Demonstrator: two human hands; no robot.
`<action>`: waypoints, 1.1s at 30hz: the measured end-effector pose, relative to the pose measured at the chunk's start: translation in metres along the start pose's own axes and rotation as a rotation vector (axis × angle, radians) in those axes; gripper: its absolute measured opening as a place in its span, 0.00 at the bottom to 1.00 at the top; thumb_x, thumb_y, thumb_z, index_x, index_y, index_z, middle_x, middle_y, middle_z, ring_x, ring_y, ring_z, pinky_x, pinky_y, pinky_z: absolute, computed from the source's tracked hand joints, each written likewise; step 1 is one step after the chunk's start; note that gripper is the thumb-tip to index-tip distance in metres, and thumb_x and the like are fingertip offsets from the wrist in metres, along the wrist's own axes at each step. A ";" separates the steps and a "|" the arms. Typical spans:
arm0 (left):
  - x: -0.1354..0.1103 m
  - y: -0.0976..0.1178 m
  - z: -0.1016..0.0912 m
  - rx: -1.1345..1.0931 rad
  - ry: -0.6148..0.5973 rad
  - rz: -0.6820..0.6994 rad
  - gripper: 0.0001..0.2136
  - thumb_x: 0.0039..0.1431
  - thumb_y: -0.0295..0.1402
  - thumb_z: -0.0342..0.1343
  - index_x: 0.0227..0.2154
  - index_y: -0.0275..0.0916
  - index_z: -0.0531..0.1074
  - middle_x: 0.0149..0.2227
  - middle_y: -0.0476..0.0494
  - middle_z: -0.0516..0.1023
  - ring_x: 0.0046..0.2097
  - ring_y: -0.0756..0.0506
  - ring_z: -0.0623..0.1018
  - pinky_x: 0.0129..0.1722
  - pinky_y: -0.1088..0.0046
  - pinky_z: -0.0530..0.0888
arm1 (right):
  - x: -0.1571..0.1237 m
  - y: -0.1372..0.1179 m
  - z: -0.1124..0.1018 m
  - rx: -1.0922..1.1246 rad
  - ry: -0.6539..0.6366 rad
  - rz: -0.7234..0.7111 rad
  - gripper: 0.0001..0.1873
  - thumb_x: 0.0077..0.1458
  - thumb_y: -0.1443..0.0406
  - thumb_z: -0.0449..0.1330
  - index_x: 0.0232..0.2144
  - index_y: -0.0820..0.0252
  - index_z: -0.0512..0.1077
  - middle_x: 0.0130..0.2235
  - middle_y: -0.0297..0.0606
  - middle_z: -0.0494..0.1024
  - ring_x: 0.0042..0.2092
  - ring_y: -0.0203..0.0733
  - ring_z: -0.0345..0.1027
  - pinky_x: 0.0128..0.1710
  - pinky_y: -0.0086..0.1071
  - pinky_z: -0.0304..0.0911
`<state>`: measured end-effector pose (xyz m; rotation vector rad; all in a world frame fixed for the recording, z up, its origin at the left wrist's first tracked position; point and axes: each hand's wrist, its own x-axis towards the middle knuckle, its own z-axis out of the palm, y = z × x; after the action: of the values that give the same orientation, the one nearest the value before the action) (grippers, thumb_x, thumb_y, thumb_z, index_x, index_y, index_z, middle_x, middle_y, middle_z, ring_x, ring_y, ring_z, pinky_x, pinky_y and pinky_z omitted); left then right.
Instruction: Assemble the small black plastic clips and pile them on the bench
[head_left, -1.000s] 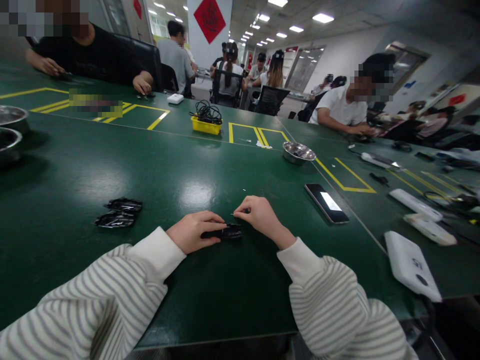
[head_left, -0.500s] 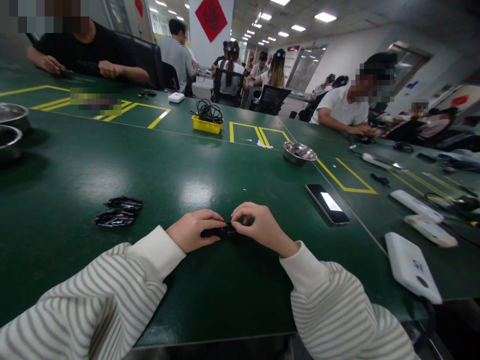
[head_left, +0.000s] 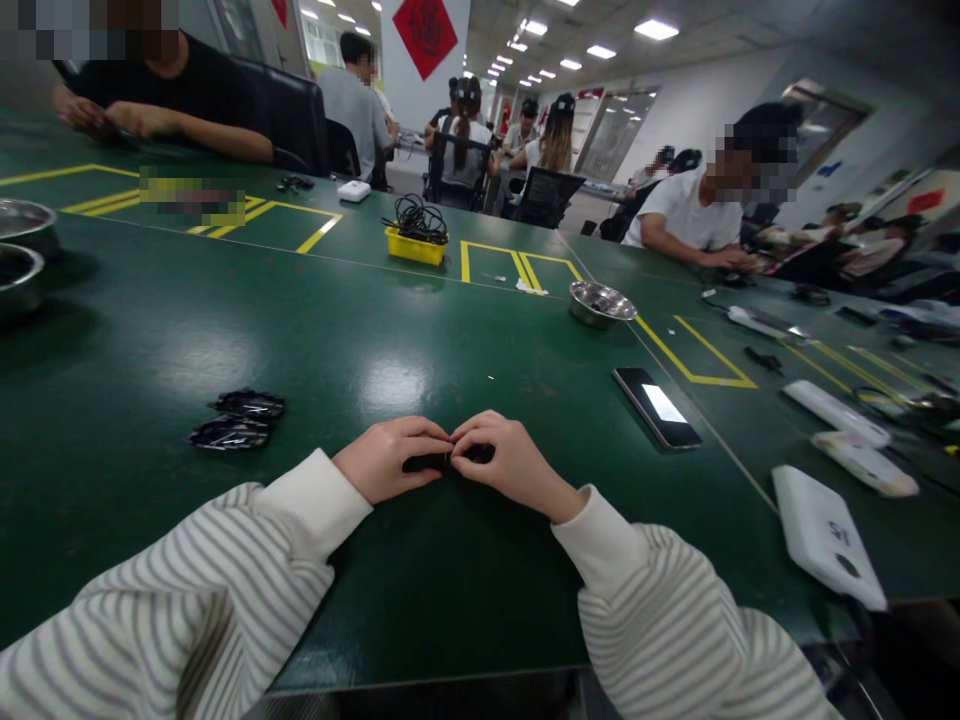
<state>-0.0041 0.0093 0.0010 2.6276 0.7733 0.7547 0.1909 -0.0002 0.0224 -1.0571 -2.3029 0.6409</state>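
Both my hands rest on the green table (head_left: 420, 590), fingertips meeting over a small black part (head_left: 431, 463). My left hand (head_left: 390, 459) curls round its left end and holds it down. My right hand (head_left: 504, 464) is closed in a pinch on its right end; most of the part is hidden under the fingers. Two shiny black packets (head_left: 238, 420) lie to the left, apart from my hands. A black phone (head_left: 657, 406) with a lit screen lies to the right.
A white box (head_left: 823, 535) sits at the near right edge, with white bars (head_left: 836, 412) behind it. A steel bowl (head_left: 600, 303), a yellow tray of black cables (head_left: 415, 237) and more steel bowls (head_left: 19, 250) stand farther off. Other people sit around the tables.
My right hand has come down and left from above the part and closed onto its right end, so both hands now touch. My left hand has stayed put.
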 end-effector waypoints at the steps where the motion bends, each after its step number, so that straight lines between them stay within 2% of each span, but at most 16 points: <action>1: 0.000 0.000 0.000 -0.001 0.001 0.001 0.11 0.50 0.27 0.53 0.38 0.35 0.71 0.38 0.42 0.72 0.39 0.48 0.73 0.38 0.74 0.71 | 0.000 -0.001 0.000 -0.008 0.001 0.006 0.03 0.45 0.68 0.58 0.24 0.59 0.72 0.34 0.35 0.75 0.39 0.36 0.65 0.41 0.31 0.59; 15: -0.002 -0.004 0.003 -0.009 0.006 0.007 0.11 0.51 0.29 0.53 0.39 0.37 0.70 0.39 0.42 0.72 0.39 0.48 0.72 0.39 0.73 0.71 | 0.000 0.000 0.005 0.037 0.041 0.093 0.02 0.43 0.69 0.59 0.21 0.59 0.72 0.33 0.34 0.75 0.39 0.36 0.65 0.41 0.32 0.59; 20: -0.002 -0.002 0.001 0.078 -0.009 0.033 0.11 0.52 0.29 0.52 0.39 0.37 0.70 0.39 0.42 0.72 0.39 0.47 0.73 0.38 0.72 0.71 | 0.001 -0.001 0.004 0.048 0.031 0.089 0.02 0.42 0.68 0.60 0.20 0.60 0.71 0.32 0.34 0.75 0.38 0.36 0.65 0.41 0.31 0.59; 22: -0.002 -0.002 0.001 0.116 -0.008 0.044 0.11 0.52 0.29 0.52 0.39 0.36 0.70 0.39 0.41 0.72 0.39 0.47 0.73 0.38 0.72 0.72 | 0.003 0.004 0.001 0.068 0.014 0.072 0.02 0.42 0.67 0.60 0.21 0.60 0.70 0.33 0.33 0.75 0.37 0.35 0.65 0.37 0.29 0.60; 24: -0.003 -0.002 0.001 0.140 -0.008 0.047 0.11 0.52 0.30 0.51 0.39 0.36 0.70 0.39 0.41 0.72 0.39 0.47 0.73 0.38 0.72 0.72 | 0.007 0.017 -0.002 0.061 0.069 0.101 0.04 0.44 0.65 0.58 0.22 0.60 0.70 0.32 0.34 0.75 0.36 0.35 0.65 0.32 0.26 0.60; 28: -0.003 -0.003 0.001 0.144 -0.013 0.041 0.11 0.52 0.30 0.51 0.39 0.36 0.70 0.40 0.41 0.72 0.39 0.47 0.73 0.38 0.72 0.72 | 0.025 0.053 -0.010 -0.101 0.396 0.321 0.09 0.46 0.62 0.55 0.29 0.62 0.71 0.27 0.34 0.73 0.27 0.33 0.63 0.29 0.27 0.58; 30: -0.002 -0.003 0.001 0.139 -0.013 0.033 0.11 0.52 0.30 0.51 0.39 0.36 0.70 0.40 0.41 0.72 0.40 0.47 0.73 0.39 0.72 0.72 | 0.035 0.068 -0.013 -0.146 0.450 0.428 0.12 0.46 0.61 0.55 0.33 0.61 0.71 0.25 0.33 0.72 0.26 0.33 0.63 0.28 0.27 0.57; 33: -0.001 -0.002 0.001 0.133 -0.017 0.020 0.11 0.51 0.29 0.51 0.39 0.36 0.70 0.39 0.41 0.72 0.39 0.47 0.73 0.38 0.72 0.72 | 0.046 0.080 -0.013 -0.208 0.426 0.514 0.12 0.44 0.60 0.57 0.33 0.58 0.72 0.24 0.32 0.73 0.27 0.35 0.65 0.28 0.27 0.56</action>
<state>-0.0053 0.0098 -0.0008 2.7600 0.8197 0.7087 0.2164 0.0855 -0.0039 -1.7245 -1.7595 0.3147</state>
